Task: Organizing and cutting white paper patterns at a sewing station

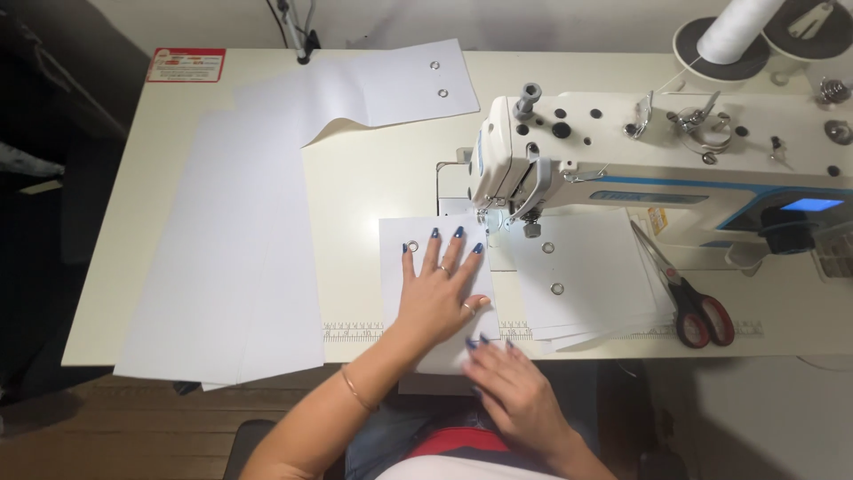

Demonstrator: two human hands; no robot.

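Note:
My left hand (442, 286) lies flat with fingers spread on a white fabric piece (396, 283) that has a metal eyelet near its top left; the fingertips reach toward the needle area of the white sewing machine (622, 156). My right hand (514, 387) pinches the near edge of the same piece where it hangs over the table's front edge. To the right, under the machine arm, sits a stack of white fabric pieces (591, 280) with eyelets.
Large white fabric sheets (231, 258) cover the table's left side, one reaching the back with two eyelets. Red-handled scissors (689, 298) lie at the right. A white thread cone (733, 31) stands at the back right. A ruler strip runs along the table's (364, 191) front edge.

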